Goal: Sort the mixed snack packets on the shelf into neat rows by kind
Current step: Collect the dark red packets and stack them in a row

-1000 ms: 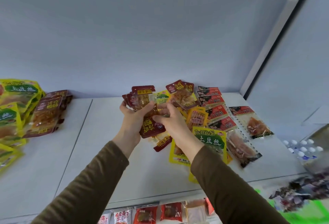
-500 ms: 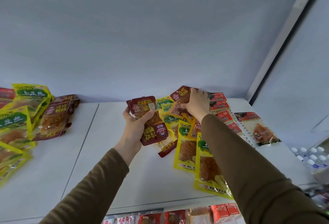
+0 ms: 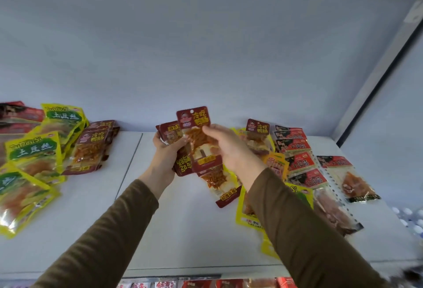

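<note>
While left fingers (image 3: 183, 144) grip others, right fingers (image 3: 211, 131) pinch maroon packet (image 3: 198, 141).

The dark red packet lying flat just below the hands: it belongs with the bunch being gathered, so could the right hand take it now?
Probably not yet: the right hand already pinches an upright dark red packet. The flat packet itself lies uncovered.

A single head-worn wide-angle view faces forward and slightly upward, close over the white shelf (image 3: 160, 230).
</note>
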A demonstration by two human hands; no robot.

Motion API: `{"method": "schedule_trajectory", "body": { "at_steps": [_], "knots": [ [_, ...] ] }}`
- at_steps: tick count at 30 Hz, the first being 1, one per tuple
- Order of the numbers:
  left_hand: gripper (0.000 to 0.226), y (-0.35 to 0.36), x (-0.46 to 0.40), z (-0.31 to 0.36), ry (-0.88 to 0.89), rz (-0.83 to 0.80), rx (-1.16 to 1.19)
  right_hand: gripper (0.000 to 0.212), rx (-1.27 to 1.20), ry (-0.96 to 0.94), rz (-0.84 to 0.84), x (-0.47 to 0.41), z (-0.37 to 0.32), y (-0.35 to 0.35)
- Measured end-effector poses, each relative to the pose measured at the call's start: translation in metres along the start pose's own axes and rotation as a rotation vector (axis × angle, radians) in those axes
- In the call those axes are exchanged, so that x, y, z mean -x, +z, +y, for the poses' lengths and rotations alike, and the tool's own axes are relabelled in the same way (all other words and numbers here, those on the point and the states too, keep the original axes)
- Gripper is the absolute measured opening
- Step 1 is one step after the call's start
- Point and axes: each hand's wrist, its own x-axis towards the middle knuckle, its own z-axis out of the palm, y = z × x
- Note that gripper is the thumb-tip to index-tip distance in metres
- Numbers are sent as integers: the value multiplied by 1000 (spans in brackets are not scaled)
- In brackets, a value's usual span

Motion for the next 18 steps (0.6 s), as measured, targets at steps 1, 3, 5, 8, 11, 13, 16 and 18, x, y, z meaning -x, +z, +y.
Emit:
{"method": "schedule_trajectory", "body": {
  "at_steps": [1, 3, 5, 8, 11, 13, 16, 18],
  "knots": [
    [62, -3, 0, 4, 4, 8, -13, 14, -52, 20, 19, 0, 9, 13],
    [47, -12, -2, 11, 1, 5, 25, 14, -130, 57, 81, -6, 26, 37],
    [63, -22, -2, 20, -45, -25, 61, 18, -172, 43, 133, -14, 43, 60],
    [73, -35, -4, 27, -12, -24, -39, 36, -179, 39, 187, -24, 56, 90],
    [66, -51, -8, 30, 46, 54, -192, 66, -218, 57, 158, -31, 60, 115],
    [65, -63, -13, 35, 47, 62, -216, 73, -168, 83, 105, -40, 62, 128],
    [53, -83, -19, 52, 65, 34, -257, 63, -189, 140, 25, -51, 62, 147],
    [66, -95, -24, 63, 51, 44, -281, 53, -197, 104, 2, -60, 62, 158]
  ]
}}
